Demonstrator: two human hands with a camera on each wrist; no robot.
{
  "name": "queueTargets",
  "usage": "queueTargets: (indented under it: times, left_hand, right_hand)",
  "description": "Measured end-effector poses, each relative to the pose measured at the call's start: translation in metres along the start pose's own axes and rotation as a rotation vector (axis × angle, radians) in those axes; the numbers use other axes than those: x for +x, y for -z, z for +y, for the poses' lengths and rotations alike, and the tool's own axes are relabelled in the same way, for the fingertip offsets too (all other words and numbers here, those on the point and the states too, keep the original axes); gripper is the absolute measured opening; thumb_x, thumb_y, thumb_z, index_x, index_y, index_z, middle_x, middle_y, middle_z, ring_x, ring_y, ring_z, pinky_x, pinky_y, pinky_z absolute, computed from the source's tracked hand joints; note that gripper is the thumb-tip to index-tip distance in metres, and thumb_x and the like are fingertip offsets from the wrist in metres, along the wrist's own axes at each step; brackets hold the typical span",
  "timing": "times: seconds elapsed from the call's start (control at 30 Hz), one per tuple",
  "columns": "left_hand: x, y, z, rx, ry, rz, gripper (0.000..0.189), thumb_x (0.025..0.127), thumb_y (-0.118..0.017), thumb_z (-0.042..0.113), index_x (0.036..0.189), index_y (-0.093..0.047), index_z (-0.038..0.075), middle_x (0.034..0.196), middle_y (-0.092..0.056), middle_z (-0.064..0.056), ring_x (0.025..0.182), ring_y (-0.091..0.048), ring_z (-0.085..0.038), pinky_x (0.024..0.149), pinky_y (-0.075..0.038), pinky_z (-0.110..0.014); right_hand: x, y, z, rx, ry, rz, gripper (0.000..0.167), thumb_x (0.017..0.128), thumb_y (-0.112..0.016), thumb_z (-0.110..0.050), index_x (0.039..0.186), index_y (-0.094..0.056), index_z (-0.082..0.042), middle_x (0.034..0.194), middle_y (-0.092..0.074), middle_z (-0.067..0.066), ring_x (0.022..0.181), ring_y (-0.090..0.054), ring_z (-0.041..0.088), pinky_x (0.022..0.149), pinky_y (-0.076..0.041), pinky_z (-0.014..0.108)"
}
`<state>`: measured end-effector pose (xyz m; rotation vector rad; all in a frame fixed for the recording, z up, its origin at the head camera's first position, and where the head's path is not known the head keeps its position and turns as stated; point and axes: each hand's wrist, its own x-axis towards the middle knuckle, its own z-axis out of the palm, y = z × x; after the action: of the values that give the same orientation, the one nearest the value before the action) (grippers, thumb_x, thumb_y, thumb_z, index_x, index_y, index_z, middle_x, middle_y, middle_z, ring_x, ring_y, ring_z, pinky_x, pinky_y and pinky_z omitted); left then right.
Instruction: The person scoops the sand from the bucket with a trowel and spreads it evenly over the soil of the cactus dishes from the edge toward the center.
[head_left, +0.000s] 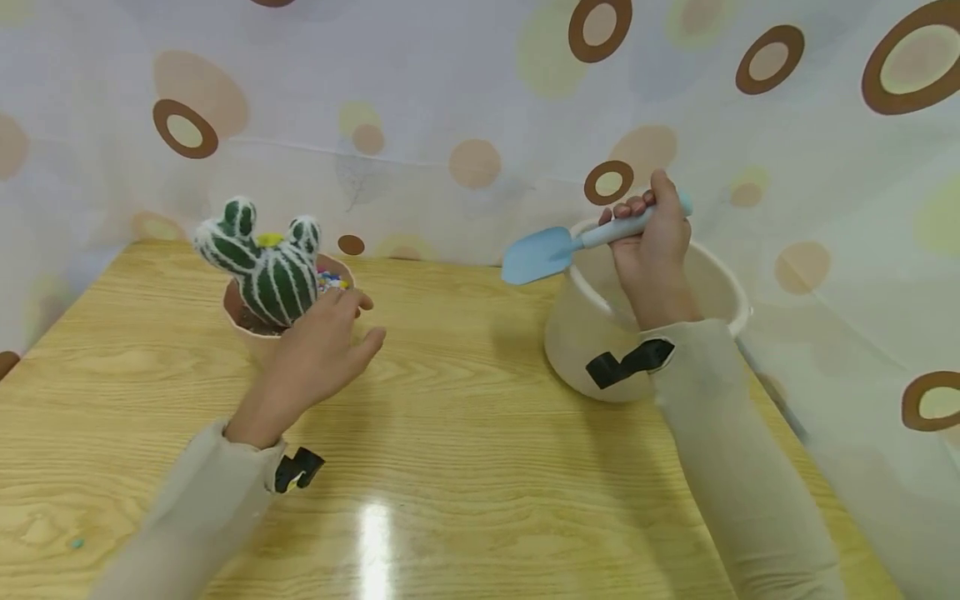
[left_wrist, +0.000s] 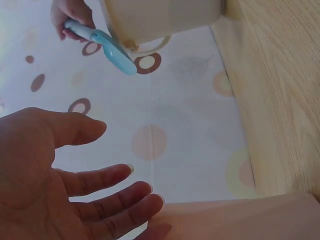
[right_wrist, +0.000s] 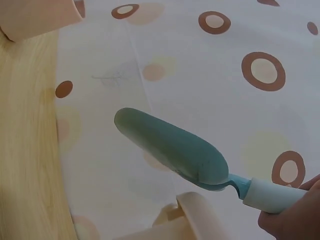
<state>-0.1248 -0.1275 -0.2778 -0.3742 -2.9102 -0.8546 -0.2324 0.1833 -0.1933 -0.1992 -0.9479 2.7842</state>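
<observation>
My right hand (head_left: 651, 250) grips the pale handle of a light blue garden trowel (head_left: 538, 254), holding it above the rim of a cream bucket (head_left: 592, 350). In the right wrist view the trowel's blade (right_wrist: 172, 147) points left, away from the fingers. My left hand (head_left: 318, 346) has its fingers loosely spread beside a pink flowerpot (head_left: 258, 342), holding nothing; whether it touches the pot cannot be told. A green and white knitted cactus (head_left: 281, 283) stands in the pot, with small colourful pieces (head_left: 332, 282) beside it. The left wrist view shows the left palm (left_wrist: 30, 175) facing the camera.
A wooden table (head_left: 450, 467) lies under everything. A white cloth (head_left: 420, 100) with brown and beige circles hangs behind it and along the right side. One small green bit (head_left: 77, 543) lies at the table's front left.
</observation>
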Motion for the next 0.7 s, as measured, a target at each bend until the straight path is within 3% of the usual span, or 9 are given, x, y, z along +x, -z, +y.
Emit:
queueTargets:
  times: [0.27, 0.53, 0.7]
  left_hand:
    - [0.02, -0.013, 0.011, 0.015, 0.016, -0.056, 0.043, 0.098, -0.049, 0.027, 0.128, -0.045, -0.004, 0.122, -0.05, -0.024, 0.094, -0.055, -0.033, 0.08, -0.048, -0.046]
    - [0.044, -0.026, 0.02, 0.023, 0.02, -0.078, 0.051, 0.098, -0.049, 0.03, 0.136, -0.038, -0.003, 0.129, -0.045, -0.024, 0.111, -0.05, -0.038, 0.089, -0.046, -0.049]
    - [0.06, -0.032, 0.027, -0.026, -0.02, -0.111, 0.054, 0.098, -0.049, 0.03, 0.139, -0.035, -0.001, 0.137, -0.041, -0.023, 0.119, -0.047, -0.038, 0.092, -0.045, -0.05]
  right_hand:
    - [0.002, 0.012, -0.025, 0.083, -0.026, -0.023, 0.041, 0.099, -0.053, -0.021, 0.063, -0.041, -0.005, 0.05, -0.041, 0.006, 0.049, -0.042, 0.02, 0.064, -0.036, 0.031]
    - [0.006, 0.028, -0.059, 0.209, -0.044, -0.012, 0.041, 0.098, -0.054, -0.019, 0.063, -0.041, -0.003, 0.052, -0.04, 0.009, 0.048, -0.039, 0.023, 0.064, -0.033, 0.034]
    - [0.008, 0.037, -0.079, 0.236, -0.009, 0.0, 0.042, 0.098, -0.052, -0.015, 0.06, -0.04, -0.001, 0.051, -0.039, 0.011, 0.046, -0.037, 0.025, 0.059, -0.033, 0.037]
